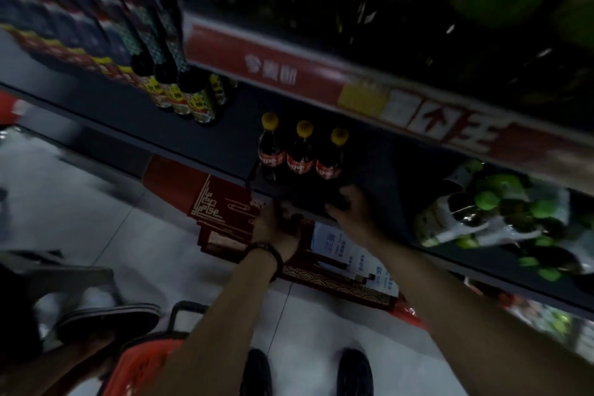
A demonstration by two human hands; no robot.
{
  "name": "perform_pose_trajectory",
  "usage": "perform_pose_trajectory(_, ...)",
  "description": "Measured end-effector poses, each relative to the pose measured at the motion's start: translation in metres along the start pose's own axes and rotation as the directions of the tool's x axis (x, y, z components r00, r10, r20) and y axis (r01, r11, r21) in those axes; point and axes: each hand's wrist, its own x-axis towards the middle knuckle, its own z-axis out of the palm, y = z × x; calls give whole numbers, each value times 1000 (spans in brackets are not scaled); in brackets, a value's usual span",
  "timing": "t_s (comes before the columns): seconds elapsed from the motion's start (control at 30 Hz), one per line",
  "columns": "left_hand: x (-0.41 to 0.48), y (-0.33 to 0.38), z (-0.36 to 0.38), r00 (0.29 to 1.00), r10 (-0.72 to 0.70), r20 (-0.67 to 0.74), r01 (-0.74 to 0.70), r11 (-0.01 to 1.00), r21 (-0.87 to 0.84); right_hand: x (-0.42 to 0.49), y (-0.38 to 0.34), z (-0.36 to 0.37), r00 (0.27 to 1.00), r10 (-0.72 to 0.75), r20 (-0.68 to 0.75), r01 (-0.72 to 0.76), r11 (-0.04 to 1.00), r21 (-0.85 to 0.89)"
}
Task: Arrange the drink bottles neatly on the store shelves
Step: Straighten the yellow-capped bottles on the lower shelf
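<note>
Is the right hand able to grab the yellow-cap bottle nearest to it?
Probably yes. The right hand is at the shelf edge just below the rightmost yellow-cap bottle, with nothing visible between them. The picture is dark and blurry, so whether the hand already holds something is unclear.

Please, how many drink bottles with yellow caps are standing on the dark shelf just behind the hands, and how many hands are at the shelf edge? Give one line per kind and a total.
Yellow-capped cola bottles with red labels: 3, at
Hands at the shelf edge: 2, left hand, right hand
Total: 5
</note>
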Motion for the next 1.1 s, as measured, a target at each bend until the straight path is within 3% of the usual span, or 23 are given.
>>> perform_pose_trajectory(0.1,-64,47,-31,972,62,226,-116,966,232,-81,-31,-38,996,-80,37,88,945,-314)
perform_pose_trajectory(0.17,-109,78,-54,958,118,262,-190,944,270,-140,-54,-66,985,-169,34,168,888,-429)
perform_pose_trajectory(0.4,-221,188,-121,896,332,293,-423,838,345,-304,-133,-142,951,-284,-119,211,883,-419)
perform_pose_trajectory(0.67,-271,292,-84,734,558,387,-674,666,318,-351,-141,-266,838,-304,-453,100,902,-419)
perform_pose_trajectory(0.8,-278,336,-54,734,581,351,-676,673,301,-333,-125,-322,785,-281,-552,18,901,-433)
perform_pose_trajectory(0.9,-263,364,-28,788,521,329,-612,718,331,-306,-121,-356,771,-241,-590,16,933,-360)
perform_pose_trajectory(1.1,-221,387,19,939,238,250,-331,826,457,-248,-109,-376,803,-153,-575,27,975,-222)
